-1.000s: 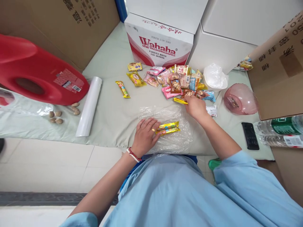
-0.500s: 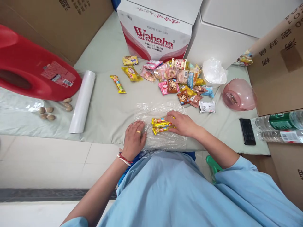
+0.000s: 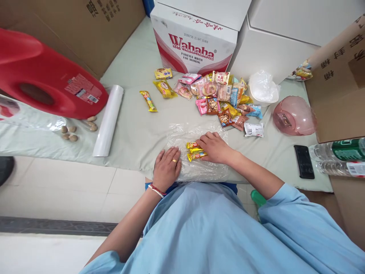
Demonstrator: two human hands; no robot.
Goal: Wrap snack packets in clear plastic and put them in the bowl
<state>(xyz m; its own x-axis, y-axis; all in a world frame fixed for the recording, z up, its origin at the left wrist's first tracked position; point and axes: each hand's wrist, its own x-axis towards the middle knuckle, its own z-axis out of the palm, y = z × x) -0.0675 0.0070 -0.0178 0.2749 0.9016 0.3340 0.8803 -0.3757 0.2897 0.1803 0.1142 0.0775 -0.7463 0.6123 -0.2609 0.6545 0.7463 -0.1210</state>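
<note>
The right hand (image 3: pixel 217 148) lies palm down over the right ends of three yellow snack bars (image 3: pixel 196 156), its fingers bent across them from the far side, and whether they grip the bars or only rest on them I cannot tell; the bars lie side by side, close together, on a crumpled sheet of clear plastic (image 3: pixel 207 173) near the front edge of the cloth-covered surface (image 3: pixel 134 129). The left hand (image 3: pixel 167 165) is spread flat by the left edge of that plastic, its fingers straight, fairly close together and holding nothing, a ring on one of them and a red and white bracelet (image 3: pixel 156 190) at the wrist. Beyond the plastic a heap of small wrapped snacks (image 3: pixel 209 89) sits before the Wahaha box (image 3: pixel 195 42), with another yellow bar (image 3: pixel 148 101) lying apart to its left. Farther left are a white roll (image 3: pixel 108 121), some brown nuts (image 3: pixel 73 137) and a big red jug (image 3: pixel 57 76). Right of the heap stand a white container (image 3: pixel 264 101) with clear plastic in it and a pink bowl (image 3: pixel 300 118), and nearer the edge a black phone (image 3: pixel 304 161) lies beside two clear bottles (image 3: pixel 327 152)
</note>
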